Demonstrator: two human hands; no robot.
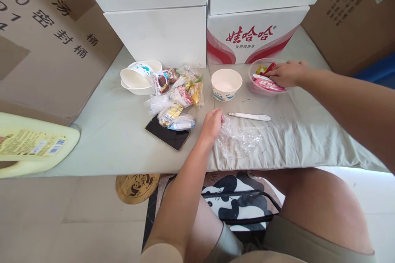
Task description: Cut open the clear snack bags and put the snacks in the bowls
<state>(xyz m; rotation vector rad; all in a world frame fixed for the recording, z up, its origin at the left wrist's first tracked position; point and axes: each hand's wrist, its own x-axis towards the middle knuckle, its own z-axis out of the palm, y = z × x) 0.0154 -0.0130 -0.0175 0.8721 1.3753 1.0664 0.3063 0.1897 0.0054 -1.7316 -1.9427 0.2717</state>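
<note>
My left hand (212,123) is closed on the gathered end of a clear plastic bag (242,137), which lies crumpled on the cloth. At the right, my right hand (286,74) reaches over the rim into a clear plastic bowl (254,89), its fingers closed at a red snack packet (271,67). Pink and yellow packets lie in the same bowl. Between my hands stands a white paper bowl (226,84) with a blue print, its visible inside bare. A white utility knife (249,116) lies in front of it.
Left of the paper bowl is a pile of wrapped snacks (182,90), partly on a black phone (166,133). Other paper bowls (138,76) lie tipped behind the pile. White cartons (154,35) line the back; brown boxes (49,41) flank the table. A yellow jug (37,144) stands left.
</note>
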